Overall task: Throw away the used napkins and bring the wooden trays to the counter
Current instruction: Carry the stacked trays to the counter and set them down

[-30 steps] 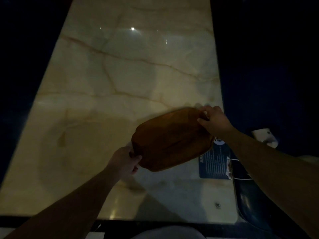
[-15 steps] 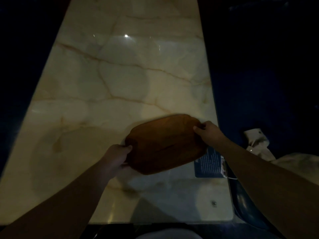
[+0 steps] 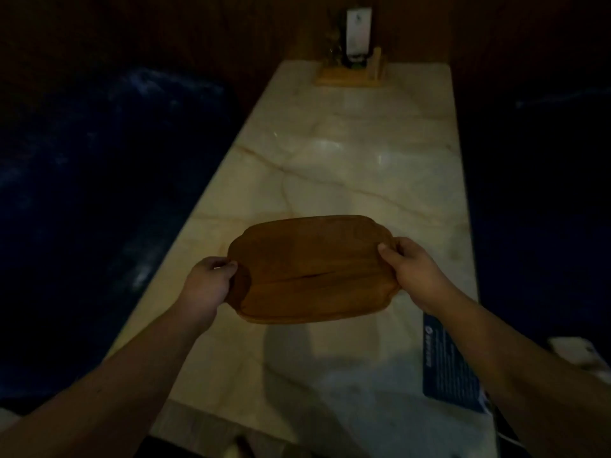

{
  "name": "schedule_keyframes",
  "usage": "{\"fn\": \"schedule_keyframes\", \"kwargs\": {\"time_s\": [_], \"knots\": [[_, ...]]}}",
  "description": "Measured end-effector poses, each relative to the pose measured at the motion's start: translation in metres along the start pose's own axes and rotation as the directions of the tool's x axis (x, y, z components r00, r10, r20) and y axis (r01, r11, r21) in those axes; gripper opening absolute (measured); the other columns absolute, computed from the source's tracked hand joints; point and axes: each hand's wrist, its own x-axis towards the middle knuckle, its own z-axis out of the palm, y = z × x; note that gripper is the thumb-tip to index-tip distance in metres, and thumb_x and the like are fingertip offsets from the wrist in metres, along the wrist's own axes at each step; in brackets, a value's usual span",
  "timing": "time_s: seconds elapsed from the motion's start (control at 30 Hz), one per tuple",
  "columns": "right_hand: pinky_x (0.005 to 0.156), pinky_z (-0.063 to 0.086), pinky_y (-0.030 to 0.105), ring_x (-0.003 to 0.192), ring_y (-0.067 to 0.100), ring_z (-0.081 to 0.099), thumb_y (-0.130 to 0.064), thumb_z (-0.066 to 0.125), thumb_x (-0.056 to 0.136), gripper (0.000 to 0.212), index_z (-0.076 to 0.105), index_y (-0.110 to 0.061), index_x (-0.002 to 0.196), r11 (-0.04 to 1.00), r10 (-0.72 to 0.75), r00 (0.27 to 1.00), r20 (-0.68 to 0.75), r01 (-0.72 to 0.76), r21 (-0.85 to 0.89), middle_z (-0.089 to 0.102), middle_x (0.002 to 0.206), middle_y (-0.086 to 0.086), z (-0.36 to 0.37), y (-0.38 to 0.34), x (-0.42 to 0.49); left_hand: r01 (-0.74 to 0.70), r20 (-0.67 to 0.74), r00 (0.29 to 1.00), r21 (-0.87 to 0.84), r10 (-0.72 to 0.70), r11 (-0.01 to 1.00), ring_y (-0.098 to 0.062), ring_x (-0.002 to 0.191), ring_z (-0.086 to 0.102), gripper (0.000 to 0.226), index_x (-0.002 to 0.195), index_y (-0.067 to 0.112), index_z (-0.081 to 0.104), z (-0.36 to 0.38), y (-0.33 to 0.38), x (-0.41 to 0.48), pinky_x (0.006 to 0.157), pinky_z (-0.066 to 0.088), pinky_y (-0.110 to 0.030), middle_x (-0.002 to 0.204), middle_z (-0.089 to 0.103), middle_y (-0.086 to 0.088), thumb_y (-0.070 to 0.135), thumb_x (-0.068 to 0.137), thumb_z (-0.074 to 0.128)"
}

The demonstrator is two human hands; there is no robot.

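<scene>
**Tray held in both hands over the table**

Head view. Dim light, dark booth. A wooden tray is held above a pale marble table, roughly level, long axis running left to right. It casts a soft shadow on the table surface nearer the person. A thin dark line runs across the tray's middle; crack or grain, cannot tell.

Left hand grasps the tray's left end, thumb on top of the rim, fingers curled under. Right hand grasps the right end the same way, thumb over the rim. Both forearms bare.

Dark blue seat along the table's left side. At the table's far end, against a wooden wall, a small wooden stand with a white card upright in it. On the table's near right edge, a dark blue printed card lies flat, partly covered by the right forearm. Beyond it, off the table to the right, something crumpled and white; napkin or cloth, cannot tell.
</scene>
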Motion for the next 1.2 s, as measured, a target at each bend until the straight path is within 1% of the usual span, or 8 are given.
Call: {"fn": "schedule_keyframes", "kwargs": {"time_s": [0.17, 0.23, 0.43, 0.6, 0.73, 0.83, 1.03, 1.2], "knots": [[0.078, 0.059, 0.027, 0.100, 0.018, 0.070, -0.020, 0.054, 0.097, 0.028, 0.055, -0.017, 0.125, 0.986, -0.158, 0.970, 0.184, 0.144, 0.088, 0.069, 0.115, 0.003, 0.044, -0.081, -0.021, -0.184, -0.075, 0.980, 0.000, 0.183, 0.983, -0.030, 0.096, 0.063, 0.024, 0.102, 0.011, 0.067, -0.075, 0.037, -0.040, 0.090, 0.049, -0.048, 0.105, 0.067, -0.013, 0.018, 0.101, 0.044], [0.081, 0.059, 0.036, 0.098, 0.021, 0.071, -0.018, 0.055, 0.097, 0.027, 0.059, -0.014, 0.124, 0.978, -0.204, 0.952, 0.226, 0.185, 0.100, 0.072, 0.113, 0.006, 0.064, -0.108, -0.033, -0.240, -0.130, 0.963, -0.005, 0.238, 0.971, -0.031, 0.091, 0.066, 0.026, 0.089, 0.023, 0.066, -0.106, 0.043, -0.058, 0.088, 0.051, -0.052, 0.097, 0.069, -0.011, 0.020, 0.101, 0.043], [0.092, 0.050, 0.059, 0.104, 0.041, 0.066, -0.029, 0.060, 0.093, 0.024, 0.063, -0.020, 0.115, 0.962, -0.249, 0.883, 0.398, 0.272, -0.002, 0.070, 0.112, 0.019, 0.149, -0.172, -0.092, -0.330, -0.333, 0.893, -0.029, 0.303, 0.943, -0.022, 0.086, 0.065, 0.023, 0.113, 0.013, 0.061, -0.216, 0.037, -0.127, 0.067, 0.050, -0.031, 0.097, 0.068, -0.005, 0.021, 0.101, 0.043], [0.075, 0.043, 0.048, 0.088, 0.038, 0.059, -0.031, 0.062, 0.090, 0.038, 0.059, -0.007, 0.120, 0.946, -0.256, 0.805, 0.535, 0.324, -0.035, 0.061, 0.098, 0.021, 0.235, -0.195, -0.163, -0.321, -0.452, 0.855, -0.081, 0.252, 0.943, -0.028, 0.070, 0.060, 0.020, 0.089, 0.022, 0.063, -0.319, 0.000, -0.197, 0.069, 0.049, -0.044, 0.077, 0.063, -0.010, 0.017, 0.099, 0.047], [0.076, 0.053, 0.045, 0.082, 0.030, 0.064, -0.028, 0.058, 0.094, 0.028, 0.061, -0.008, 0.114, 0.927, -0.235, 0.705, 0.669, 0.370, -0.064, 0.064, 0.087, 0.012, 0.304, -0.198, -0.229, -0.299, -0.540, 0.815, -0.081, 0.210, 0.951, -0.025, 0.057, 0.051, 0.029, 0.076, 0.017, 0.061, -0.392, -0.047, -0.265, 0.058, 0.039, -0.037, 0.066, 0.053, -0.013, 0.009, 0.098, 0.046], [0.087, 0.057, 0.054, 0.081, 0.029, 0.067, -0.026, 0.057, 0.094, 0.022, 0.062, -0.010, 0.108, 0.925, -0.207, 0.637, 0.743, 0.374, -0.063, 0.065, 0.084, 0.011, 0.356, -0.198, -0.277, -0.285, -0.611, 0.770, -0.073, 0.183, 0.956, -0.026, 0.056, 0.049, 0.027, 0.077, 0.012, 0.061, -0.438, -0.083, -0.314, 0.059, 0.038, -0.038, 0.062, 0.050, -0.014, 0.009, 0.098, 0.044], [0.088, 0.053, 0.063, 0.101, 0.039, 0.067, -0.030, 0.061, 0.092, 0.031, 0.062, -0.008, 0.114, 0.916, -0.139, 0.506, 0.851, 0.392, -0.084, 0.067, 0.112, 0.021, 0.466, -0.181, -0.361, -0.250, -0.749, 0.657, -0.106, 0.088, 0.962, -0.027, 0.058, 0.050, 0.025, 0.083, 0.015, 0.063, -0.511, -0.150, -0.404, 0.061, 0.040, -0.041, 0.063, 0.050, -0.013, 0.010, 0.098, 0.043], [0.091, 0.052, 0.055, 0.088, 0.031, 0.065, -0.029, 0.058, 0.093, 0.027, 0.062, -0.009, 0.110, 0.885, -0.079, 0.356, 0.931, 0.456, -0.099, 0.066, 0.100, 0.015, 0.558, -0.160, -0.417, -0.205, -0.842, 0.537, -0.185, -0.047, 0.961, -0.024, 0.052, 0.042, 0.030, 0.069, 0.007, 0.055, -0.563, -0.209, -0.456, 0.057, 0.034, -0.038, 0.058, 0.041, -0.009, 0.010, 0.097, 0.045]]}}
